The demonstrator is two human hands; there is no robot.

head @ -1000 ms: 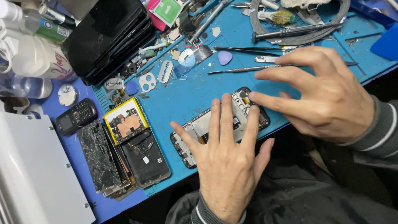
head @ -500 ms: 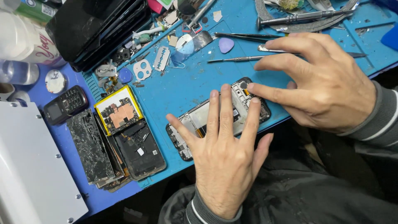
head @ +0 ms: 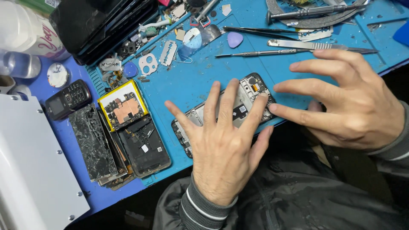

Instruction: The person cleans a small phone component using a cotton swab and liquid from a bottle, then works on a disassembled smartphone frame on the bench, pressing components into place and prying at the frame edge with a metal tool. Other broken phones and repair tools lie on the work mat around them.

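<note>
At the far left a white slab-shaped box [head: 30, 170] overlaps the blue tabletop [head: 187, 81], and just beside it lie a small black keypad phone [head: 68, 99], a shattered dark screen panel [head: 92, 142] and a stack of opened phone backs, the top one yellow-edged with its board bare [head: 122, 106]. Further right, near the front edge of the tabletop, lies the opened phone frame [head: 249, 87], flat, back off, its boards and camera cut-outs exposed. The left hand [head: 221, 149] lies spread and flat on top of it, palm down, fingers splayed and pressing its middle and lower part, gripping nothing. The right hand [head: 353, 102] is also open, fingers stretched out; its lower fingertips touch the frame's right end and edge, while the upper fingers hover above the mat, holding nothing. The frame looks light, thin and fairly stiff, but it would probably flex or crack if twisted, and the bare boards and connectors look fragile, so it is best held by its long outer edges or pinned flat by the rim rather than by the electronics. Beyond the hands, well apart, lie black tweezers [head: 255, 30], a thin metal spudger [head: 260, 53], a flat metal pry tool [head: 311, 44] and a lilac pick [head: 234, 39].
</note>
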